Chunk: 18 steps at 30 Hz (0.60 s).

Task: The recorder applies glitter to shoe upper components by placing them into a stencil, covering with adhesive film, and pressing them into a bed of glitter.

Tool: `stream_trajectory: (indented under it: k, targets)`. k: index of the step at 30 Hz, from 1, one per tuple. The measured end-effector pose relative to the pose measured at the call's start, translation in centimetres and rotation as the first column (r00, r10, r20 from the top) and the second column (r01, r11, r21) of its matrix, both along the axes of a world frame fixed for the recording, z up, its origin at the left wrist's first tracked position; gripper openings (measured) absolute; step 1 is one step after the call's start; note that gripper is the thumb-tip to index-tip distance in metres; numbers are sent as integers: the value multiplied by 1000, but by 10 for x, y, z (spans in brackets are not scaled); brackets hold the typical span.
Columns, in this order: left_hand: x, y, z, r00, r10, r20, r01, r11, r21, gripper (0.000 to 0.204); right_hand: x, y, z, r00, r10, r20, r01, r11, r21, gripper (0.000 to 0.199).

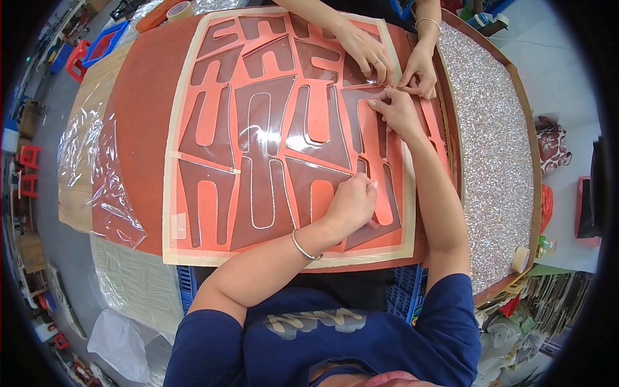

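"Grey workshop floor [45, 219] showed at 9 o'clock, with red stools [29, 171] out there and a blue crate [106, 44] at 10. Table?"

"Red-brown tabletop [142, 142]. On it, a glossy coral-and-brown patterned sheet [277, 129] with cream tape [169, 226] round its edges. Clear plastic film [103, 187] lay crumpled at 9, silvery glitter [496, 148] filled a shallow tray at 3."

"Main thing near the fingers?"

"Long coral strip [383, 200], on the sheet's 4 o'clock side. Couldn't tell if it was loose or part of the sheet."

"Left hand [353, 203]?"

"At 5 o'clock on the sheet, bangle on the wrist. Fingers curled in and pressed together; the strip ran just beside the fingertips, at their 3 o'clock. Couldn't tell if anything sat between them."

"Right hand [398, 113]?"

"At 2 o'clock. Thumb and forefinger close together above the strip's upper end; the strip ran from there toward 6. Too small to tell if they pinched anything."

"Other hands?"

"Co-worker's two, reaching in from 12 to 1: ringed hand [366, 55] and braceleted hand [420, 71], both with fingers bent down near the right hand's fingertips. Their grip: couldn't tell."
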State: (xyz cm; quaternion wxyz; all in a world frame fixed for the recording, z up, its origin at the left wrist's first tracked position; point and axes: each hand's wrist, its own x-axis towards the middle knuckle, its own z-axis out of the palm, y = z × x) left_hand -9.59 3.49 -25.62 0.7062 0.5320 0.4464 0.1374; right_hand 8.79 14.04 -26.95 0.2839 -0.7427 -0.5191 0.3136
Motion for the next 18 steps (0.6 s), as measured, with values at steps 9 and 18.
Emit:
stream_trajectory:
  k: [9,18]
  targets:
    - [1,0,3,1000,20,7,-19,999,-51,29,3,-4,-5,987,-51,-151,56,998,31,20]
    - [2,-1,-4,1000,17,8,-17,999,-43,30,-2,-4,-3,972,-100,-214,110,993,33,18]
